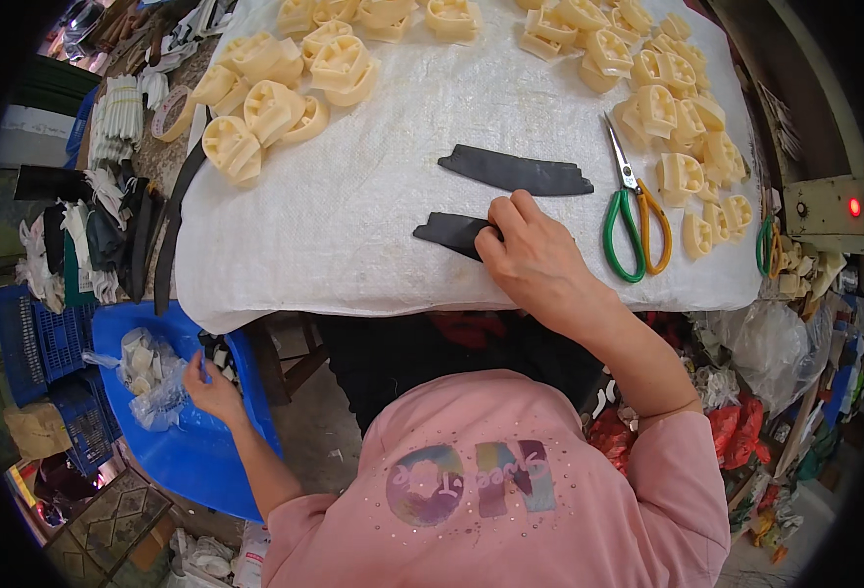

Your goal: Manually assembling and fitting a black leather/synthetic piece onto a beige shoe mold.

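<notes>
On the white-covered table, my right hand (540, 257) is closed, its bent fingers down on one end of a short black strip (451, 233). The rest of that strip is hidden beneath the hand. A longer black strip (518, 171) with jagged ends lies flat just beyond. To the right rest scissors (632, 201) with one green and one yellow handle, blades pointing away. Down at the left, my left hand (214, 394) reaches into a blue basin (128, 461), fingers apart beside small black and white pieces (220, 355). A clear plastic bag (154, 407) lies in the basin too.
Clusters of cream plastic parts (275, 113) sit at the table's far left, with more cream parts (682, 118) along the right. A long black strip (179, 220) hangs by the left edge. Blue crates (54, 333) stand beyond the basin. Plastic bags (775, 343) pile up at right.
</notes>
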The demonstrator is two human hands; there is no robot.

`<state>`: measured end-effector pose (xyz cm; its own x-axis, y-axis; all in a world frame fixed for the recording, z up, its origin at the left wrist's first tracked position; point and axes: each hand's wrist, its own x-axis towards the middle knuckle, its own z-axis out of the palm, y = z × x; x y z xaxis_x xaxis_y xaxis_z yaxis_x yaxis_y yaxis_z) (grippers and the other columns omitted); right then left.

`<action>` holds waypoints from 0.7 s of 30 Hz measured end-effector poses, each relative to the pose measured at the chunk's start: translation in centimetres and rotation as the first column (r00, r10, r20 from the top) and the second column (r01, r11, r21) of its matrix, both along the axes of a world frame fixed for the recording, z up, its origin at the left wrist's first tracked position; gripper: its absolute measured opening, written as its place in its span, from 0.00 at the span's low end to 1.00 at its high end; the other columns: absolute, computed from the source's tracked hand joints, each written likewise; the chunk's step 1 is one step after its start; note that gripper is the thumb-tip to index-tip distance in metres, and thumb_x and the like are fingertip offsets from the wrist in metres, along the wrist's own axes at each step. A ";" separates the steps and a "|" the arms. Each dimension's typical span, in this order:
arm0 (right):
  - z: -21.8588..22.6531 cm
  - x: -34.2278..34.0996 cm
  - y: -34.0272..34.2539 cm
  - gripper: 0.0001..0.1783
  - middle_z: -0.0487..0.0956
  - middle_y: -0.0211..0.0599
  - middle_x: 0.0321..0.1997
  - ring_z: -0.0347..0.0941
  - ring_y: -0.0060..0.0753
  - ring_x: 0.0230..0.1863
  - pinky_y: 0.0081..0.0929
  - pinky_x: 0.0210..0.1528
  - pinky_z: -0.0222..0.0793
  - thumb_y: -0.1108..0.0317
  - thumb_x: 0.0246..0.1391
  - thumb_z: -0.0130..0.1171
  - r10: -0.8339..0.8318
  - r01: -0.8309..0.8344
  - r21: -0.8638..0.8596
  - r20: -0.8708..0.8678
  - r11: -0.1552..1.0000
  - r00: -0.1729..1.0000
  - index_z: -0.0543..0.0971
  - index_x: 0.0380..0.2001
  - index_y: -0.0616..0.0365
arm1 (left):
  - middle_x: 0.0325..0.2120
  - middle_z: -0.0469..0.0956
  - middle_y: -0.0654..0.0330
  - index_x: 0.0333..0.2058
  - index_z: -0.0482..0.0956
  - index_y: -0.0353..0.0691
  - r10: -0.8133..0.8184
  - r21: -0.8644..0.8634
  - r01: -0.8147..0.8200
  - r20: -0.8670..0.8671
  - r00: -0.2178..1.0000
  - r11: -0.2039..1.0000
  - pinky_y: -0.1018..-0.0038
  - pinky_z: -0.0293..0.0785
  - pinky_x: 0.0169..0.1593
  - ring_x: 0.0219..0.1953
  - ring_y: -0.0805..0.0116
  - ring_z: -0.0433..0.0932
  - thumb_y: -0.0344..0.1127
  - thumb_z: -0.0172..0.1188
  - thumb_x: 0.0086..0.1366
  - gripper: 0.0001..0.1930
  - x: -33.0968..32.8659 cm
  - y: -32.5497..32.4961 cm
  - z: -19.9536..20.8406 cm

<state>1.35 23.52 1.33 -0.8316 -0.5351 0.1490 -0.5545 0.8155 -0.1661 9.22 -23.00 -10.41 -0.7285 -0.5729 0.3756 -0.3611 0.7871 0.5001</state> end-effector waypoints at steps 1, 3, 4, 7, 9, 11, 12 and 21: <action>-0.1 -0.2 0.1 0.05 0.67 0.44 0.32 0.65 0.43 0.37 0.30 0.37 0.69 0.74 0.37 0.54 -0.005 0.006 -0.040 0.019 0.999 1.000 0.72 0.23 0.64 | 0.37 0.76 0.52 0.38 0.79 0.34 0.006 0.000 -0.006 0.001 1.000 1.000 0.70 0.70 0.45 0.40 0.59 0.75 0.25 0.57 0.56 0.10 -0.9 1.8 1.6; -0.3 -0.7 0.5 0.05 0.68 0.44 0.32 0.65 0.43 0.38 0.30 0.38 0.69 0.75 0.38 0.54 -0.003 0.006 -0.082 0.040 0.997 0.999 0.72 0.23 0.64 | 0.37 0.76 0.53 0.38 0.79 0.35 -0.208 -0.120 0.187 -0.195 0.959 0.975 0.70 0.70 0.45 0.41 0.60 0.75 0.23 0.55 0.57 0.10 -2.9 5.8 4.7; -0.3 -1.1 0.9 0.04 0.68 0.44 0.32 0.66 0.44 0.38 0.31 0.40 0.68 0.76 0.39 0.54 0.015 -0.002 -0.134 0.103 0.991 0.995 0.73 0.24 0.65 | 0.37 0.76 0.54 0.38 0.78 0.35 -0.271 -0.083 0.259 -0.229 0.935 0.962 0.70 0.70 0.45 0.41 0.60 0.75 0.22 0.54 0.57 0.10 -3.8 8.2 6.0; -1.0 -1.7 2.4 0.05 0.69 0.43 0.35 0.66 0.43 0.41 0.33 0.42 0.67 0.78 0.42 0.54 0.048 0.013 -0.270 0.218 0.963 0.975 0.73 0.27 0.65 | 0.35 0.77 0.54 0.37 0.78 0.35 -0.489 0.015 0.513 -0.279 0.826 0.858 0.70 0.71 0.44 0.39 0.61 0.75 0.18 0.53 0.55 0.11 -5.8 16.0 8.4; -1.3 -1.6 2.8 0.05 0.70 0.42 0.37 0.67 0.43 0.42 0.33 0.43 0.66 0.79 0.44 0.55 0.066 0.036 -0.359 0.269 0.933 0.961 0.73 0.29 0.65 | 0.33 0.77 0.53 0.36 0.78 0.35 -0.659 0.131 0.709 -0.284 0.696 0.693 0.69 0.72 0.42 0.36 0.61 0.76 0.16 0.55 0.51 0.13 -6.4 21.0 9.8; -1.2 -1.6 2.8 0.06 0.70 0.42 0.39 0.67 0.43 0.43 0.34 0.44 0.66 0.78 0.47 0.55 0.050 0.076 -0.376 0.314 0.923 0.948 0.74 0.31 0.65 | 0.33 0.76 0.54 0.34 0.77 0.33 -0.819 0.103 0.900 -0.381 0.429 0.424 0.74 0.72 0.38 0.36 0.63 0.75 0.16 0.56 0.52 0.10 -7.0 24.6 10.2; -1.2 -1.5 2.7 0.06 0.70 0.42 0.39 0.67 0.43 0.43 0.34 0.44 0.66 0.78 0.47 0.55 0.050 0.076 -0.377 0.314 0.923 0.948 0.74 0.31 0.65 | 0.32 0.76 0.54 0.32 0.77 0.33 -0.852 0.057 0.928 -0.379 0.361 0.368 0.74 0.71 0.37 0.35 0.62 0.75 0.16 0.57 0.51 0.10 -7.2 26.0 10.2; 0.4 -0.1 -0.4 0.05 0.68 0.43 0.27 0.68 0.41 0.35 0.30 0.33 0.69 0.71 0.38 0.55 0.100 -0.100 0.108 0.004 0.989 0.995 0.74 0.20 0.62 | 0.29 0.75 0.57 0.31 0.79 0.35 -0.901 0.061 0.953 -0.310 0.302 0.298 0.72 0.69 0.36 0.32 0.62 0.73 0.16 0.60 0.46 0.12 -7.1 28.0 9.1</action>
